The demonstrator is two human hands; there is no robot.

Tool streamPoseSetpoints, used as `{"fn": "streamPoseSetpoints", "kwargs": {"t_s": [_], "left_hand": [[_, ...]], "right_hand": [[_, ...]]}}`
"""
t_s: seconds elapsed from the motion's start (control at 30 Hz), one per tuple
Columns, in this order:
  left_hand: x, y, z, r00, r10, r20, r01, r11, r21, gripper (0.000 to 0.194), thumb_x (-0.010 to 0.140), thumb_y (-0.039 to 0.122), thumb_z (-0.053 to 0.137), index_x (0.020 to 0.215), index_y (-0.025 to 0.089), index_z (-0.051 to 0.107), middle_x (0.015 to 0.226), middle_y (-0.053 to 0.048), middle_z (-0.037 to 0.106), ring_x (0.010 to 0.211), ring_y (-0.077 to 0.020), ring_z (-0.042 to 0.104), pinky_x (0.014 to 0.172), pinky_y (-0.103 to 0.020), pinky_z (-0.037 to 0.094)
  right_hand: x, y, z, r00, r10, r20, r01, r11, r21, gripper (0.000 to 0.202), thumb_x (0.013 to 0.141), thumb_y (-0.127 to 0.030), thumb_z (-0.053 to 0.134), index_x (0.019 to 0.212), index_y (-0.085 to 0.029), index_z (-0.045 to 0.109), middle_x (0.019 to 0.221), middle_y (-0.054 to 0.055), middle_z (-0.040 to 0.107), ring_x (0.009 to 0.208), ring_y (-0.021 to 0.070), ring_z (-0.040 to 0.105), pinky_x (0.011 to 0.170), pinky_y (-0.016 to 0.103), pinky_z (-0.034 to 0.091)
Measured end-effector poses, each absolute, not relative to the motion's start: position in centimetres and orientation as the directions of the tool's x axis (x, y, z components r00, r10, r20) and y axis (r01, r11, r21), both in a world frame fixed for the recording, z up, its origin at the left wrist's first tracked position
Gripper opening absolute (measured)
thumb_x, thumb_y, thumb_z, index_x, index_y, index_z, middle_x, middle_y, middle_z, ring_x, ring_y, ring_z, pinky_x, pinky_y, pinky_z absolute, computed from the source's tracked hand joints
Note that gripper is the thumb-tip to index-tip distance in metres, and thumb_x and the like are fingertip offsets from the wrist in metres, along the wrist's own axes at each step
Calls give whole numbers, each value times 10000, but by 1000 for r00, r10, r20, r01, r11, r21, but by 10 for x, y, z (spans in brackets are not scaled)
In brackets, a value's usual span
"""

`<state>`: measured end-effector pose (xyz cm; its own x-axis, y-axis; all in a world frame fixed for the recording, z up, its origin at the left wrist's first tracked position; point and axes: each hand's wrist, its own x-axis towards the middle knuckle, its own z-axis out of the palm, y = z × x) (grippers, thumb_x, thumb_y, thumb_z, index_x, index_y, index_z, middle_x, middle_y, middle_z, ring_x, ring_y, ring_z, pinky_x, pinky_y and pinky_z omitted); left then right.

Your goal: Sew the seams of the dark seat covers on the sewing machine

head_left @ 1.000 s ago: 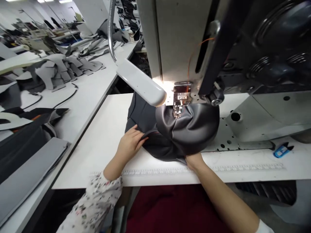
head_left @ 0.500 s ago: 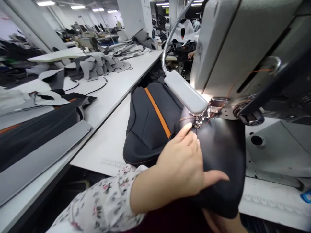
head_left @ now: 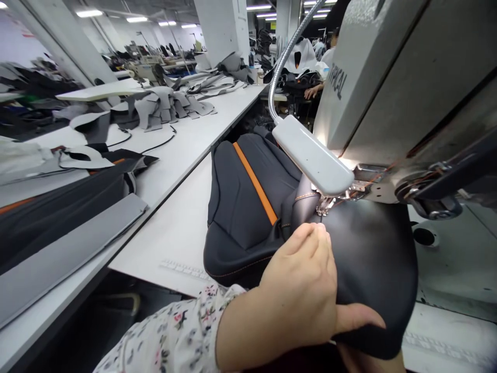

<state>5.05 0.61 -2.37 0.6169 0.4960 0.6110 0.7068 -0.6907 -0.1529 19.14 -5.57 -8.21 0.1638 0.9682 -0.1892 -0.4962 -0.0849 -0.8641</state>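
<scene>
A black seat cover (head_left: 244,207) with an orange stripe and orange stitching lies under the sewing machine's presser foot (head_left: 323,205). Its smooth black panel (head_left: 373,259) spreads to the right of the foot. My left hand (head_left: 301,290), in a floral sleeve, presses on the cover just in front of the foot. Its fingers are bunched together at the seam, and the thumb sticks out to the right over the panel. At the bottom, my right hand (head_left: 370,364) is under the panel's lower edge; its fingers are mostly hidden by the cover.
The sewing machine head (head_left: 373,88) fills the upper right, with a lamp (head_left: 312,155) on a flexible neck close above the foot. On the left, a white table (head_left: 186,150) bears grey cut pieces (head_left: 163,106) and dark fabric. Farther back shows another person's hand (head_left: 311,92).
My left fingers have drawn back slightly from the presser foot, and the raised index finger has folded in with the others. The view has shifted, so the machine sits farther right.
</scene>
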Motion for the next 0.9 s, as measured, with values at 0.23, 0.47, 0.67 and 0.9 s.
{"fn": "streamPoseSetpoints", "kwargs": {"t_s": [0.23, 0.47, 0.67, 0.9], "left_hand": [[48, 8, -31, 633, 485, 603, 698, -694, -176, 1050, 987, 850, 238, 1304, -45, 687, 1358, -230, 699, 1312, -308, 645, 1190, -388, 416], [43, 11, -35, 704, 487, 518, 657, -724, -212, 860, 1040, 730, 379, 1418, -5, 620, 1479, -212, 620, 1392, -368, 574, 1280, -511, 301], [45, 17, -41, 686, 542, 485, 676, -722, -148, 664, 1095, 608, 356, 1507, 129, 560, 1616, -104, 504, 1457, -443, 469, 1252, -791, 63], [48, 32, -41, 671, 580, 461, 684, -724, -85, 606, 1096, 600, 360, 1523, 211, 545, 1662, -54, 443, 1467, -480, 448, 1117, -852, 335]], "right_hand": [[200, -41, -76, 276, 912, -304, -472, -147, -869, 665, 628, -408, 876, 1278, -393, 737, 1304, -2, 750, 1221, 288, 708, 760, 295, 687], [211, -20, -81, 269, 909, -319, -512, -146, -847, 620, 702, -438, 853, 1299, -325, 729, 1381, 65, 712, 1217, 300, 713, 951, 388, 646], [217, 0, -77, 272, 899, -344, -549, -148, -822, 589, 756, -437, 821, 1320, -302, 720, 1421, 69, 687, 1314, 263, 655, 1086, 398, 566], [229, 16, -76, 178, 920, -349, -547, -202, -812, 453, 795, -475, 818, 1220, -326, 765, 1405, 55, 697, 1318, 273, 654, 1037, 388, 614]]}}
